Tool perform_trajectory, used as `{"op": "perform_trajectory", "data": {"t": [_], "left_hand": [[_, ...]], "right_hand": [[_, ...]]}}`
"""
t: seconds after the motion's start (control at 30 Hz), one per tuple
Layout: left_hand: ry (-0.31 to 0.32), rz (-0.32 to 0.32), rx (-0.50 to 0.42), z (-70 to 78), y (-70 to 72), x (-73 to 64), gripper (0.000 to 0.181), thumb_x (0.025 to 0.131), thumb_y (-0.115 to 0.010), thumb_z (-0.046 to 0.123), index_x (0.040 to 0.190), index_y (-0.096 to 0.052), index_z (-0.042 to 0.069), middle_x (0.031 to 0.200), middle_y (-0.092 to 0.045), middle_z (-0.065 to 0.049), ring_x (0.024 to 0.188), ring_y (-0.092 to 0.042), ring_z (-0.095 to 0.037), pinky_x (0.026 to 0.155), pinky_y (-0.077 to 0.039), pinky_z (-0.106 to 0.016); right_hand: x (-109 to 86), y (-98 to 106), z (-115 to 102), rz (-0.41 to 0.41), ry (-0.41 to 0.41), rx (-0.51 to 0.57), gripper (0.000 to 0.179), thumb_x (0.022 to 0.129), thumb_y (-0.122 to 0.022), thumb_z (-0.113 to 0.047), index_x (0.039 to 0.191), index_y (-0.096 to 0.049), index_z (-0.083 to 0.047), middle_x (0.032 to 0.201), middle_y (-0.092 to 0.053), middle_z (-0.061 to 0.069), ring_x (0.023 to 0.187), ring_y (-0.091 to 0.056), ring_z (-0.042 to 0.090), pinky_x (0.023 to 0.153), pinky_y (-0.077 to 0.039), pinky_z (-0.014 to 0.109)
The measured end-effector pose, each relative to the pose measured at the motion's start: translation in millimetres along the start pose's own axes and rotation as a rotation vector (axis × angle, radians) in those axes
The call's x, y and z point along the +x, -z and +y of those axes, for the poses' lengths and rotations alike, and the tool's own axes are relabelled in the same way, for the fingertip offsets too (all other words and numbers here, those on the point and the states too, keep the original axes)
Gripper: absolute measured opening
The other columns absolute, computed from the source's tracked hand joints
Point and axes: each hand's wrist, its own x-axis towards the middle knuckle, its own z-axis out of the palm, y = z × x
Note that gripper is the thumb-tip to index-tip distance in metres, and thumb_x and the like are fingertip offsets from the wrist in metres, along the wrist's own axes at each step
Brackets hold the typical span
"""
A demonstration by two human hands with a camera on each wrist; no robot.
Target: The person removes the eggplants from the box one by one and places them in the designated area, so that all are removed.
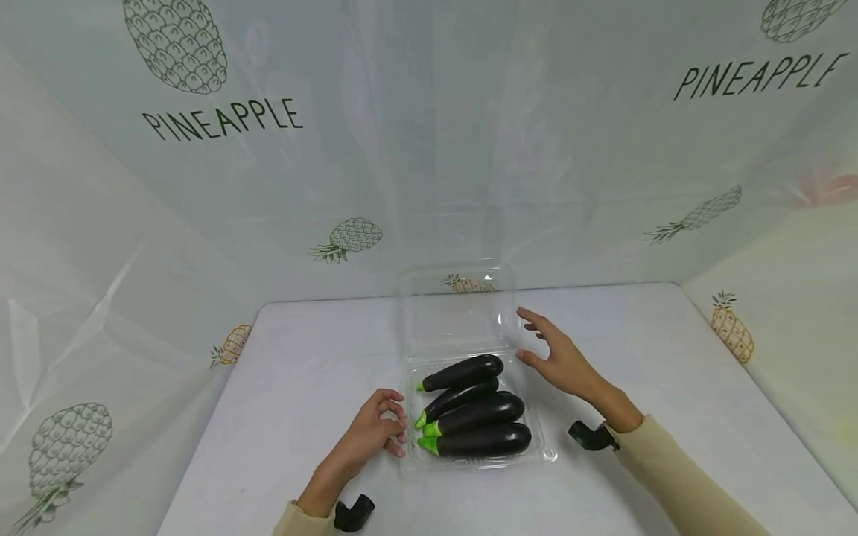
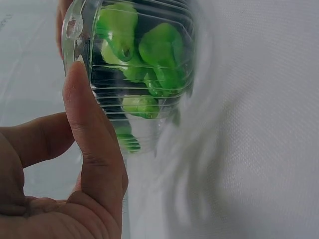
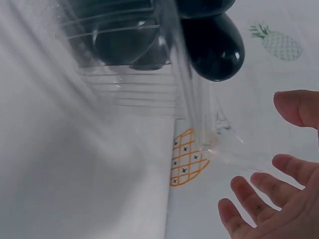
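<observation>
The open lid [image 1: 456, 321] lies just left of your wide-spread right hand [image 1: 561, 362]; your left hand [image 1: 374, 429], fingers loosely bent, is farther.

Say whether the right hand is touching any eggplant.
Apart. The right wrist view shows a clear gap between the right hand and the rounded end of the nearest eggplant.

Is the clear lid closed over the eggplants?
No, in the head view the clear lid stands open beyond the four eggplants, leaving them uncovered.
</observation>
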Motion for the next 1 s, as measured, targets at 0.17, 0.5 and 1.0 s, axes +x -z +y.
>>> {"op": "perform_trajectory", "data": {"t": [0.17,0.5,1.0], "left_hand": [[0.001,-0.004,-0.003,-0.5,-0.8,-1.2,0.047,0.096,-0.06,-0.008,0.138,-0.038,-0.008,0.104,-0.054,-0.012,0.074,-0.059,-0.017,0.055,-0.06,-0.028],[-0.011,-0.019,-0.002,1.9,-0.7,-3.0,0.05,0.096,-0.062,-0.008,0.139,-0.037,-0.009,0.104,-0.053,-0.015,0.073,-0.058,-0.016,0.054,-0.059,-0.026],[-0.016,-0.037,-0.01,1.5,0.2,-1.4,0.051,0.096,-0.061,-0.009,0.14,-0.036,-0.009,0.104,-0.054,-0.013,0.073,-0.058,-0.015,0.053,-0.058,-0.026]], "right_hand": [[-0.6,-4.0,7.0,-0.028,-0.018,0.005,0.07,0.098,-0.073,-0.007,0.158,-0.038,0.004,0.157,-0.047,0.028,0.134,-0.055,0.049,0.109,-0.048,0.067],[-5.8,-8.8,15.5,-0.079,-0.069,0.025,0.066,0.103,-0.068,-0.013,0.157,-0.038,0.008,0.158,-0.045,0.03,0.134,-0.054,0.051,0.109,-0.047,0.067],[-10.9,-11.8,19.7,-0.182,-0.199,0.008,0.063,0.108,-0.061,-0.027,0.157,-0.039,0.006,0.159,-0.043,0.03,0.138,-0.05,0.053,0.109,-0.047,0.069]]}}
